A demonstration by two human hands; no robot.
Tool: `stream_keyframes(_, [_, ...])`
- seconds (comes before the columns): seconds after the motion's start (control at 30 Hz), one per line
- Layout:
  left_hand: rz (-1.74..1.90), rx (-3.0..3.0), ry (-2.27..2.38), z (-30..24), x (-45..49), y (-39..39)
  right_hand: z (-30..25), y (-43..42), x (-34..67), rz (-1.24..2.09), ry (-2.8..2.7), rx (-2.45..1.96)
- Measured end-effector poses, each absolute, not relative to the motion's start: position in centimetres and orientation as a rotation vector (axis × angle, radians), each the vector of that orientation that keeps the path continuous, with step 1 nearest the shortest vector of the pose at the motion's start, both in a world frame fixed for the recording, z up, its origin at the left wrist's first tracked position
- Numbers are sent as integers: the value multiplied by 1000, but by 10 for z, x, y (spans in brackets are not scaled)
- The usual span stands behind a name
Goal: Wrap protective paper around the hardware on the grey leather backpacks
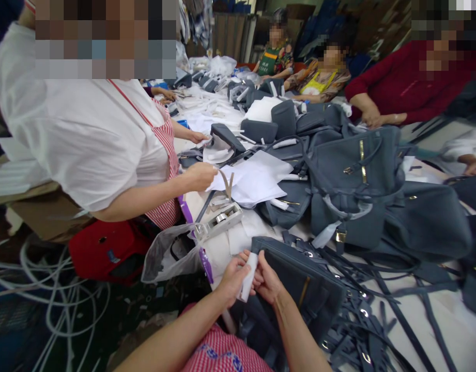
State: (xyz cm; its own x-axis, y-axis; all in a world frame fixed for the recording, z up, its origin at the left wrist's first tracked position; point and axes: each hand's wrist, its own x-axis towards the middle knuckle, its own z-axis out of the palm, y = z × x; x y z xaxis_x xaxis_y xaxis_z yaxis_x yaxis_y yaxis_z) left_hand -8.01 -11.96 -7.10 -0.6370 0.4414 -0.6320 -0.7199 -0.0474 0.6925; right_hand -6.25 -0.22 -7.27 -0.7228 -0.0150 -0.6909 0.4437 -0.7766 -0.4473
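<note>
My left hand (233, 278) grips a narrow strip of white wrapping (246, 281), with the thumb along its side. At the other side of the strip, the fingers of my right hand (269, 279) are curled closed against it. It looks like paper or foam wrapped around something long, perhaps a bag handle; what lies inside is hidden. Under and beyond both hands, a dark grey-blue handbag (323, 289) leans at the table edge, in front of my checked apron (226, 351).
Left of my hands are a tape dispenser (224, 219) and a clear plastic bag (166, 258). Dark straps with buckles (350, 320) lie at right. Handbags (354, 170) and white paper sheets (257, 178) crowd the table. A co-worker in white (86, 134) stands close at left, holding a strap.
</note>
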Motion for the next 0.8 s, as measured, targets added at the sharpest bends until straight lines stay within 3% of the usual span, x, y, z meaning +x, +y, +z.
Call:
stream_keyframes(0.3, [1780,-339,1428,-66,-84,-120,-58,8,-51,-2502,922,923])
stream_keyframes(0.8, [1726,-401,1237,-62,-88,-115,-59,8,-7,-2043,2290,1295])
